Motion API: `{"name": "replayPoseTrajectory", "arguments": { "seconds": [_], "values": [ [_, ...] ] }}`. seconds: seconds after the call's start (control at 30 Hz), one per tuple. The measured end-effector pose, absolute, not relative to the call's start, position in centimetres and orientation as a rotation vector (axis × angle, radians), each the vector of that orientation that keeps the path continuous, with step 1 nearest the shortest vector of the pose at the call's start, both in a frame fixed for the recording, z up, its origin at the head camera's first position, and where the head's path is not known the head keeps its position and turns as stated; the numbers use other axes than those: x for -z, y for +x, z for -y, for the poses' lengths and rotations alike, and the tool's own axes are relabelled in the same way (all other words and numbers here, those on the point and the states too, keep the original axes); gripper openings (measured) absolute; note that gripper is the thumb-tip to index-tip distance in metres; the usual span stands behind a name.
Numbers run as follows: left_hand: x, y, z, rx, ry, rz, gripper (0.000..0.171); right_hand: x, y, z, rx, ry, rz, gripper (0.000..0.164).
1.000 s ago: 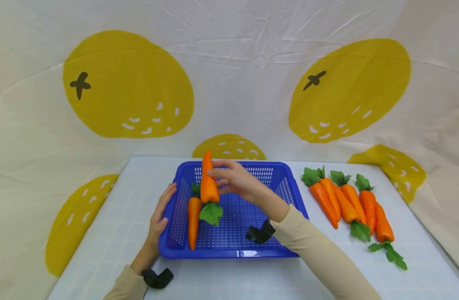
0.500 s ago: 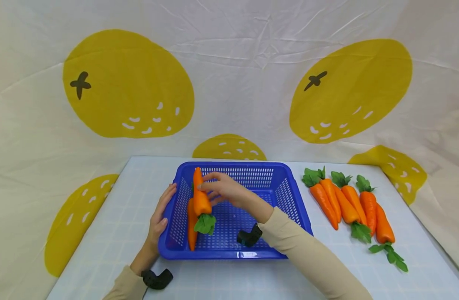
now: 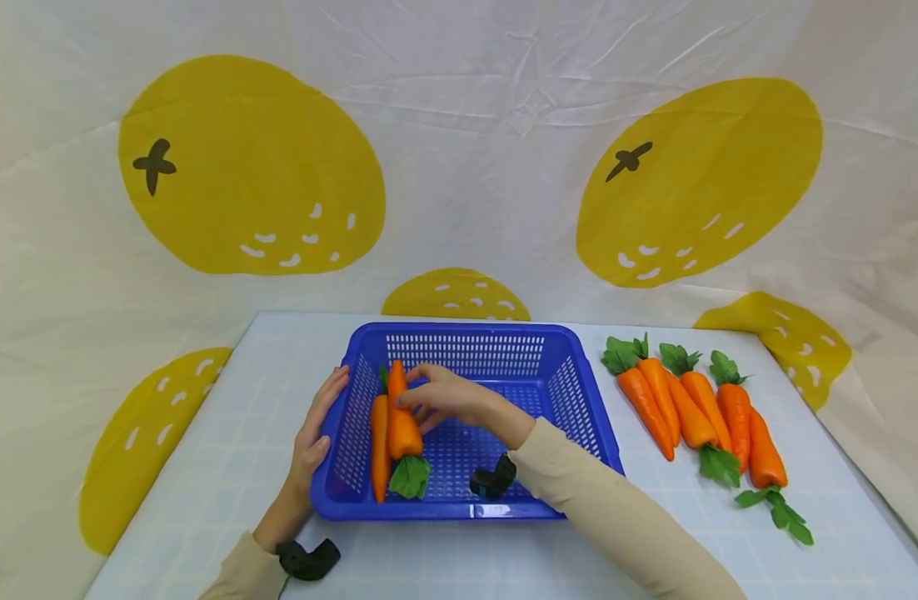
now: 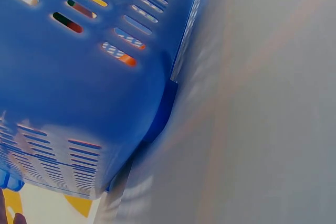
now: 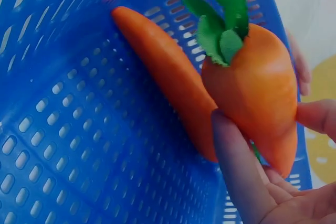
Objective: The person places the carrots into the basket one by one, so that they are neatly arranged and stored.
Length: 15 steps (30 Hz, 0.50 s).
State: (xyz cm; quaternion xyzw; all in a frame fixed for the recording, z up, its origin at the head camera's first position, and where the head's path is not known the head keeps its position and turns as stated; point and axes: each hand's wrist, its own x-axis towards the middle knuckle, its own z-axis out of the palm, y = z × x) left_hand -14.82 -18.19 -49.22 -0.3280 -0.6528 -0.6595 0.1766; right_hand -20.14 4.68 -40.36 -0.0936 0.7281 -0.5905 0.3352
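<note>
A blue plastic basket [image 3: 470,510] with slotted walls stands before me. Inside it, near its left wall, my right hand [image 3: 462,398] holds a carrot [image 3: 403,429] between thumb and fingers. The green leaves of this carrot point toward me, its tip away. Just left of it another carrot [image 3: 380,450] lies on the basket floor with its tip toward me. The right wrist view has the held carrot [image 5: 257,85] up close, with the lying carrot [image 5: 168,77] behind it. My left hand [image 3: 312,433] rests against the basket's outer left side, its fingers extended along the rim.
Several more carrots [image 3: 695,417] lie in a row on the table to the basket's right, leaves pointing both ways. A white cloth [image 3: 481,167] with yellow fruit prints hangs behind the table. The left wrist view shows mostly the basket's outer wall [image 4: 79,87] and the tabletop [image 4: 262,119].
My right hand has brought the carrot left, then lower and nearer to me, down into the basket beside the other carrot. My left hand has stayed on the basket's side.
</note>
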Motion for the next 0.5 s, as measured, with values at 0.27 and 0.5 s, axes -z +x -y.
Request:
{"name": "replayPoseTrajectory", "arguments": {
  "seconds": [0.27,0.5],
  "values": [
    [49.19,-14.89,18.26,1.853,-0.941,1.836,0.062,40.73,-20.14,-4.69,1.477,-0.217,-1.919,0.053],
    [49.13,-15.03,18.33,1.841,-0.946,1.844,0.062,40.76,-20.16,-4.93,1.405,-0.213,-1.945,0.057]
  ]
}}
